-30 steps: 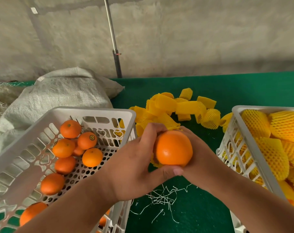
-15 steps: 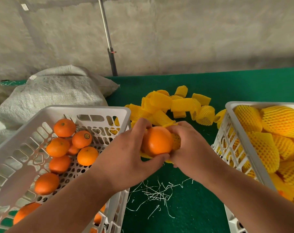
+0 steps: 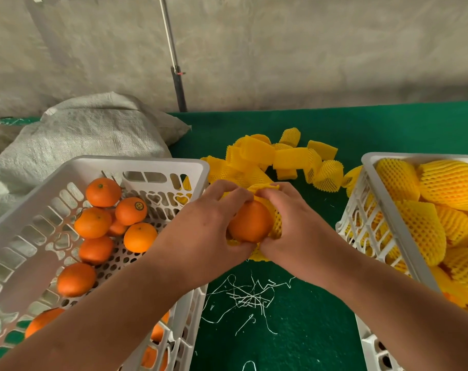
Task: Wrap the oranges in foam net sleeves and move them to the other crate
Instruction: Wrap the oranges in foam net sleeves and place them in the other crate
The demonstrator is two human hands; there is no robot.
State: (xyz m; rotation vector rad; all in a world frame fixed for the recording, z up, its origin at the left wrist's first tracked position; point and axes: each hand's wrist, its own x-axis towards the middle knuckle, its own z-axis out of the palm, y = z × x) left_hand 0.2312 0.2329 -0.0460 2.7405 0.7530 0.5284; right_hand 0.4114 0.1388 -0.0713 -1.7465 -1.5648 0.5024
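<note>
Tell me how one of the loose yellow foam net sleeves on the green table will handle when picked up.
Probably floppy: the foam net sleeves lie bent and curled in a heap. Likely very light, being open mesh. Likely stretchy: the one in both hands spreads round the orange.

My hands (image 3: 254, 226) hide most of yellow foam net sleeve (image 3: 277, 223) and far side of held orange (image 3: 250, 222). Right white plastic crate (image 3: 388, 210) cut by frame edge. Sticker on loose orange (image 3: 131, 211) unreadable.

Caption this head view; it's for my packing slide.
Both hands, left hand and right hand, stretch a yellow foam net sleeve over a round orange.
</note>
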